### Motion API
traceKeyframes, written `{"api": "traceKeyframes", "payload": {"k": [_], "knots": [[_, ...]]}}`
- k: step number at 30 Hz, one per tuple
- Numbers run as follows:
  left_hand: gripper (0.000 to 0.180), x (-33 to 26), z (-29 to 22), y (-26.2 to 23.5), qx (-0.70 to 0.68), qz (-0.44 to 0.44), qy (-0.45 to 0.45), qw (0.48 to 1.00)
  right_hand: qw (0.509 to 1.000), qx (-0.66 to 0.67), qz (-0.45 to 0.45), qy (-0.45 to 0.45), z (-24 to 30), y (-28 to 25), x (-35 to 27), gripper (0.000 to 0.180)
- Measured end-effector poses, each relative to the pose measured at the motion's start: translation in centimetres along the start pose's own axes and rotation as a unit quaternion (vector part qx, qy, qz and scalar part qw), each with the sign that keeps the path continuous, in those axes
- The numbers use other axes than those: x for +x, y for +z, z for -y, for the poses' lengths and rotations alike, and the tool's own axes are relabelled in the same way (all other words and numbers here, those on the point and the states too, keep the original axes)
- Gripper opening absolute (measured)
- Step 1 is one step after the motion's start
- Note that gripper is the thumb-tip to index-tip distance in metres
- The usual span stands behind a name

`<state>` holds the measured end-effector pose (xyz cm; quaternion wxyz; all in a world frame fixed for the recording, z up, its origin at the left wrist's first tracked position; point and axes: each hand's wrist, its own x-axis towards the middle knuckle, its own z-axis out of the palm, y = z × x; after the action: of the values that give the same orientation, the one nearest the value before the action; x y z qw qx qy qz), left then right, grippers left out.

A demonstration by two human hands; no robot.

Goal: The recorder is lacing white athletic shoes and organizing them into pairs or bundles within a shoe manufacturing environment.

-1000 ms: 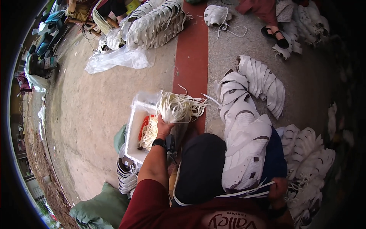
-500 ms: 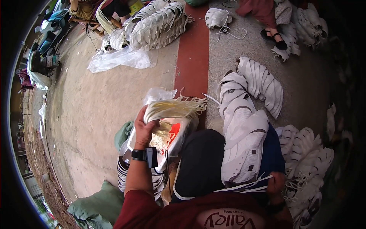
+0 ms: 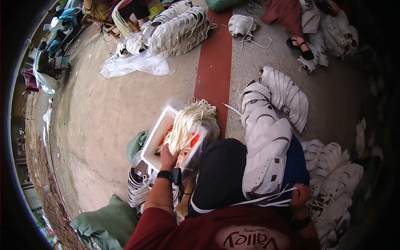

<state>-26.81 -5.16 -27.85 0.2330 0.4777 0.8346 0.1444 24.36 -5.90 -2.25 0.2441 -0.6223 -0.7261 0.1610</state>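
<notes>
A bundle of cream shoelaces (image 3: 189,118) lies over a white foam box (image 3: 151,143). My left hand (image 3: 168,158) is at the bundle's near end inside the box, its fingers closed on the laces and partly hidden. On my lap rests a stack of nested white shoe uppers (image 3: 266,146), the nearest one toe toward me. My right hand (image 3: 300,196), beside that stack, is closed on white laces (image 3: 266,201) that stretch leftward across my lap.
More white uppers lie in a heap (image 3: 333,175) at my right and in a row (image 3: 287,93) farther off. Striped-looking uppers (image 3: 137,187) and a green sack (image 3: 104,223) are at my left. Stacked uppers (image 3: 179,33), a plastic sheet (image 3: 137,64) and people's legs (image 3: 293,37) appear beyond.
My left hand has come down and nearer with the lace bundle, which now drapes over the box instead of being held above it. My right hand keeps its grip on the laces.
</notes>
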Motion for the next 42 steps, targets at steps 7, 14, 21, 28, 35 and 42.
{"api": "traceKeyframes", "payload": {"k": [7,14,21,28,35,42], "knots": [[0.035,-4.1,-1.9,4.9,0.054,0.288,-0.056,0.954,0.999,-0.017,0.021,0.018,0.4,0.0,-0.1,0.009],[0.035,-5.8,-3.3,4.6,0.044,0.306,-0.048,0.950,1.000,0.006,0.001,-0.003,1.1,-0.2,0.4,0.012],[0.038,-4.3,-11.6,-6.0,-0.226,0.049,0.036,0.972,0.987,0.103,0.116,-0.039,2.7,-2.4,2.5,0.007],[0.048,-16.0,-32.8,-16.2,-0.446,0.324,0.434,0.713,0.949,0.092,0.154,-0.261,11.1,-4.6,6.1,0.011],[0.025,-19.0,-31.6,-17.0,-0.387,0.332,0.415,0.753,0.939,0.142,0.190,-0.247,11.9,-7.2,4.5,0.007],[0.011,-15.8,-23.0,-20.7,-0.429,0.139,0.256,0.855,0.945,0.198,0.189,-0.178,8.8,-7.4,5.0,0.009]]}}
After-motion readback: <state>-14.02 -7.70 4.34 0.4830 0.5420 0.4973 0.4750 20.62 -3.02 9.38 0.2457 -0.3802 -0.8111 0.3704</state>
